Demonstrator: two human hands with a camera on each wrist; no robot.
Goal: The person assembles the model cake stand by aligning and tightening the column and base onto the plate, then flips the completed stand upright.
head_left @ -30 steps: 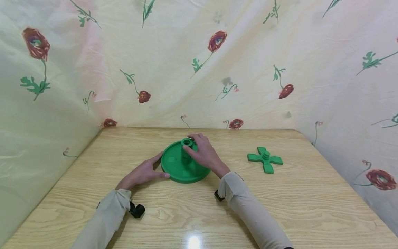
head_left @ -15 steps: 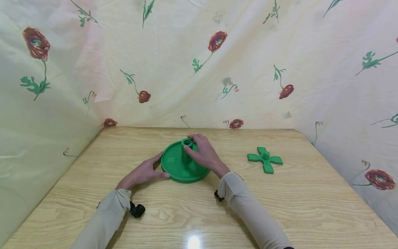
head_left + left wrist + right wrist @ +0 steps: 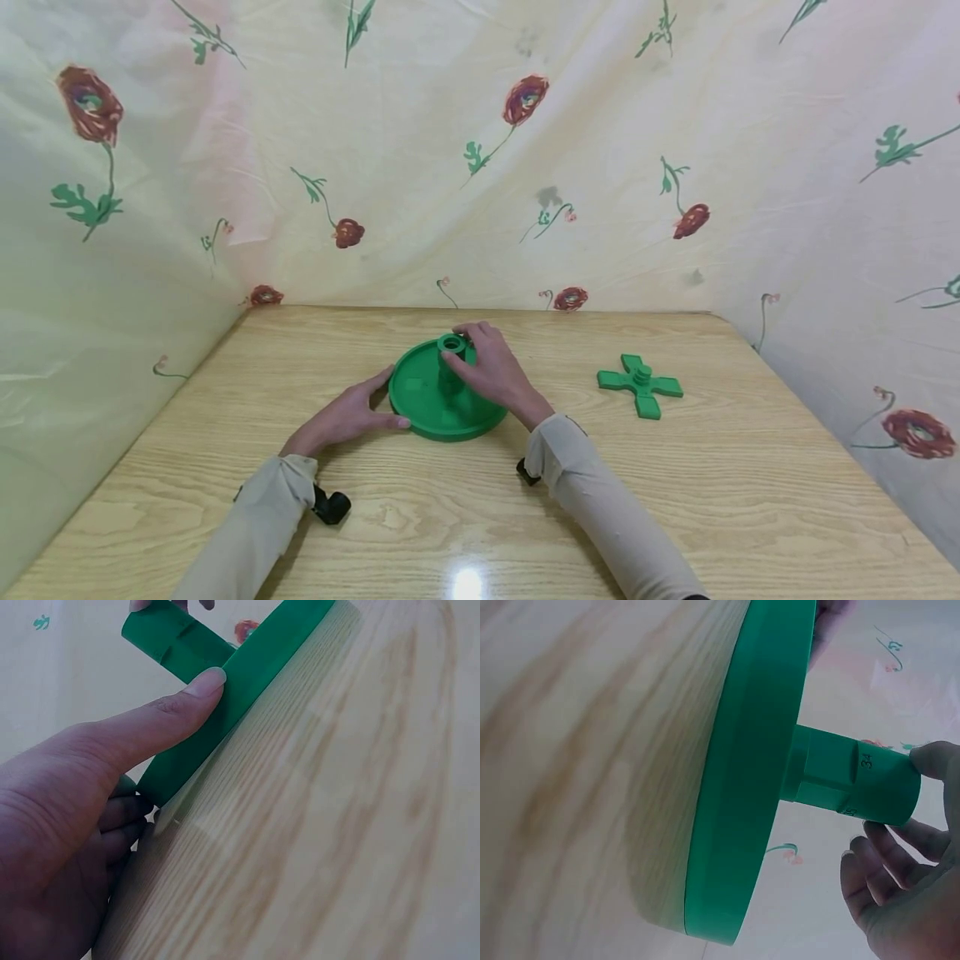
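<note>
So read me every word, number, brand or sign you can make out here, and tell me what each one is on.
"34": on the side of the green post, in the right wrist view.
Unreadable: a second mark on the same post, foreshortened by its curve.
No text that I can make out on the green disc, the green cross piece or the flowered cloth.

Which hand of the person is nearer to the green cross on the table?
Right. The right hand holds the tube, to the left of the cross; the left hand is farther left, holding the round plate by its left edge.
</note>
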